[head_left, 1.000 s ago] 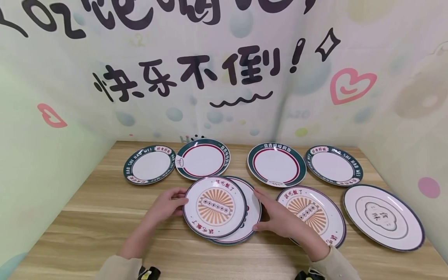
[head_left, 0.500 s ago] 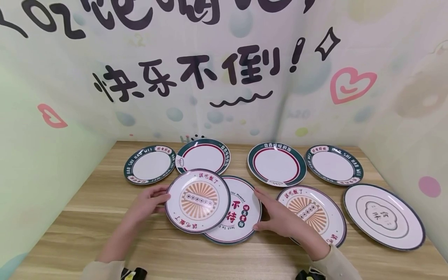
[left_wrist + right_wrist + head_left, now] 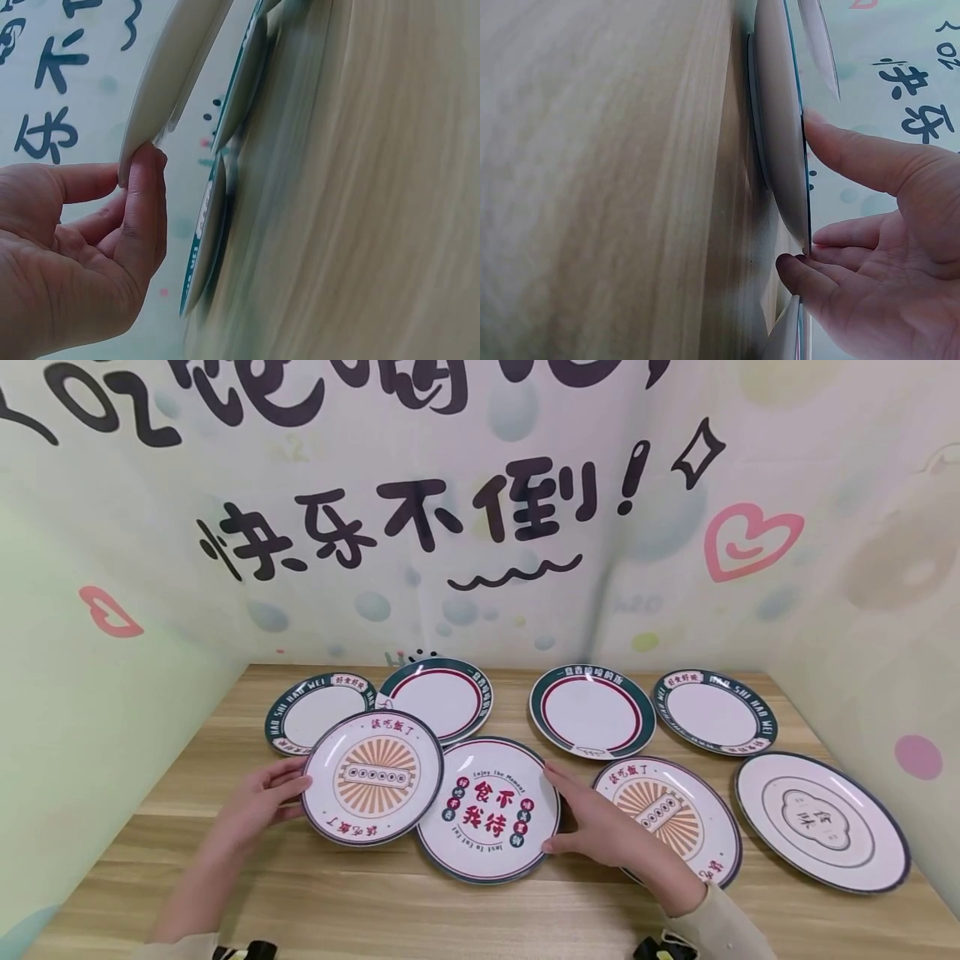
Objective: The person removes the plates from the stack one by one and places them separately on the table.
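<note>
My left hand (image 3: 258,806) pinches the left rim of a white plate (image 3: 375,818) with an orange sunburst print. In the left wrist view this plate (image 3: 169,67) is raised and tilted, thumb on one face and fingers on the other. It overlaps the left edge of a second white plate (image 3: 487,843), printed with red characters, on the table. My right hand (image 3: 603,818) holds that second plate by its right rim, thumb and fingers set apart along the edge. Seen from the right wrist, the second plate (image 3: 780,127) sits on its foot ring, fingertips at its rim.
Behind stand green-rimmed plates: a far left plate (image 3: 315,718), one beside it (image 3: 442,702), a right-centre plate (image 3: 592,710) and a far right plate (image 3: 716,718). Another sunburst plate (image 3: 705,827) lies partly under my right forearm. A large oval-looking plate (image 3: 862,827) lies at the table's right.
My left hand has carried the sunburst plate leftward and slightly back, off the plate with red characters, uncovering its print. The right hand has stayed at that plate's rim.
</note>
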### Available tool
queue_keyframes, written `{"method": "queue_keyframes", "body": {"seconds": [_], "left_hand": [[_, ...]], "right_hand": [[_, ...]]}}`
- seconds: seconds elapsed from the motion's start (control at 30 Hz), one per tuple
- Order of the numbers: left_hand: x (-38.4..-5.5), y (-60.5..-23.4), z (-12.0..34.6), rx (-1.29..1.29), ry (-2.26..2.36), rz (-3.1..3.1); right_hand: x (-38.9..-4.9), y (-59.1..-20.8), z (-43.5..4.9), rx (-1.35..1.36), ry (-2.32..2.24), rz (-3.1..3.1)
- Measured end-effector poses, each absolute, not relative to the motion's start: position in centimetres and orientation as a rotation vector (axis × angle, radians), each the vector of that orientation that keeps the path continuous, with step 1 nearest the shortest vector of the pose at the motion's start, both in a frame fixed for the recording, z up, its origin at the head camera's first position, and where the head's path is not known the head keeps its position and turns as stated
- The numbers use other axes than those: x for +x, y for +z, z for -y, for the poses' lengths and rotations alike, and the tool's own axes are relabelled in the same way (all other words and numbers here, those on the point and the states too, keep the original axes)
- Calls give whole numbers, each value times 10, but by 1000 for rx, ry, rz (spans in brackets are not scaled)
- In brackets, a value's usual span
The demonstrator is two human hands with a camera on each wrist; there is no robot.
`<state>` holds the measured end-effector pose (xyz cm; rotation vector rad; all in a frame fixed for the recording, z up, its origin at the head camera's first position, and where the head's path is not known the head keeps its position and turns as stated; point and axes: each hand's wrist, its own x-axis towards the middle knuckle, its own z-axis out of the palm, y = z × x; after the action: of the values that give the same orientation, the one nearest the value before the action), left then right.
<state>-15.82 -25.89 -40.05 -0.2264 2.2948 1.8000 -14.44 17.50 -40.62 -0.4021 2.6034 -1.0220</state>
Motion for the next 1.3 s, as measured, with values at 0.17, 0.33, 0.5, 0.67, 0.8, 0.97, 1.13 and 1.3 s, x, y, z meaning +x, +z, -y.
{"method": "queue_keyframes", "body": {"seconds": [0.17, 0.33, 0.5, 0.67, 0.8, 0.97, 1.13, 1.3], "left_hand": [[-155, -404, 275, -253, 1805, -2323], [-152, -405, 289, -260, 1771, -2352], [-149, -407, 299, -265, 1718, -2358], [-148, -410, 304, -248, 1626, -2370], [-148, -413, 303, -215, 1543, -2403], [-152, -415, 299, -208, 1458, -2439], [-157, -416, 296, -229, 1380, -2504], [-158, -415, 295, -200, 1367, -2515]], "right_hand": [[-146, -408, -174, -391, -1012, -2605], [-146, -408, -174, -389, -1002, -2610], [-145, -406, -174, -383, -998, -2613], [-144, -405, -175, -392, -1008, -2612], [-143, -405, -176, -402, -1015, -2613], [-144, -407, -176, -405, -1016, -2616], [-145, -408, -175, -398, -1018, -2611], [-144, -406, -176, -409, -1022, -2604]]}}
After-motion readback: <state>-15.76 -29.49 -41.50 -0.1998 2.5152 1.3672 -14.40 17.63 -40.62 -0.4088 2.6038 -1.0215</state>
